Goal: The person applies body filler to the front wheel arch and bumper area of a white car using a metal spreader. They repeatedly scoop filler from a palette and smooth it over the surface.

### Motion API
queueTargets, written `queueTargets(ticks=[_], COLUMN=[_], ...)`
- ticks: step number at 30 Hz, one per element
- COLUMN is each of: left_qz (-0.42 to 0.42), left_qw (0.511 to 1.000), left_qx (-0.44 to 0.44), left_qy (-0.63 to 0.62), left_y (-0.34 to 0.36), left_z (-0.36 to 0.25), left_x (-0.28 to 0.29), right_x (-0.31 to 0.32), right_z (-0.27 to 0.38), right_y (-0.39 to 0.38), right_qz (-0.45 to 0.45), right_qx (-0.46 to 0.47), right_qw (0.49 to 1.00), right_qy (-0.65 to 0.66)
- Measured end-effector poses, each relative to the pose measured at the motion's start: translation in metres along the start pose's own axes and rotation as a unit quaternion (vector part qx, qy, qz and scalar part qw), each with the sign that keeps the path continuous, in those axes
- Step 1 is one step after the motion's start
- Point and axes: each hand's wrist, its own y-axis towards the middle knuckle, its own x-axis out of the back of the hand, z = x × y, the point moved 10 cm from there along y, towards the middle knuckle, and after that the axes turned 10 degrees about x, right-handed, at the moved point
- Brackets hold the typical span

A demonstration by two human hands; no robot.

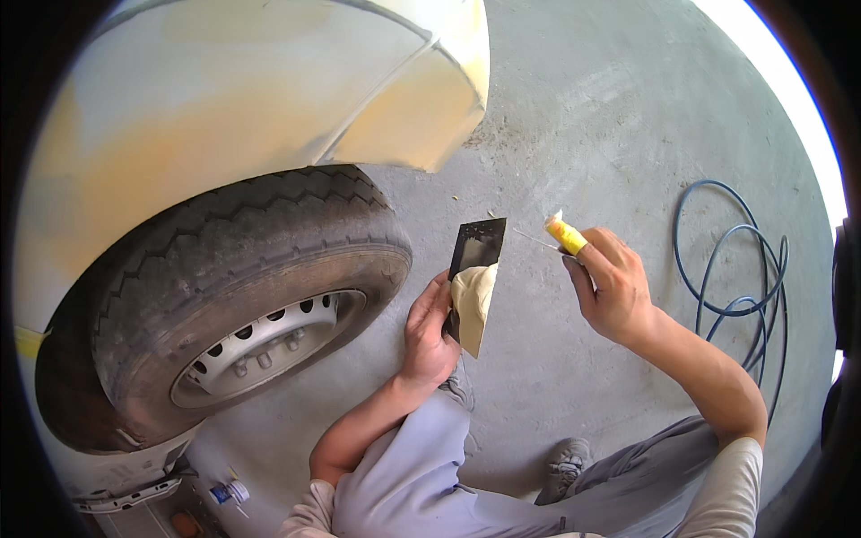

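My left hand (429,336) grips the edge of a thin dark mixing plate (477,235), held tilted above the floor. A thick lump of cream-coloured putty (473,291) covers its middle and lower part, with a pale smear above. To the right, my right hand (617,285) is closed on a small yellow tube (568,235) with a pale end. A thin blade (535,239), seen nearly edge-on, sticks out from the same hand toward the plate without touching it. My fingers hide how the blade is held.
On the left stands a vehicle with a sanded, yellow-patched body panel (233,99) above a large tyre (251,242). A dark blue hose (708,184) lies coiled on the concrete floor at right. A small blue-and-white object (235,492) sits at lower left.
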Motion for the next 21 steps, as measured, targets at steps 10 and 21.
queueTargets(ticks=[10, 21], left_qz=[-0.047, 0.024], left_qw=[0.983, 0.995], left_qx=[-0.072, 0.019], left_qy=[0.163, -0.090], left_y=[-0.021, -0.019], left_z=[0.014, 0.040], left_x=[0.036, 0.050], right_x=[0.028, 0.073], right_z=[0.049, 0.086], right_y=[0.101, 0.142], right_qz=[-0.034, -0.119], right_qx=[0.063, 0.154], right_qw=[0.997, 0.980], right_qy=[0.028, 0.045])
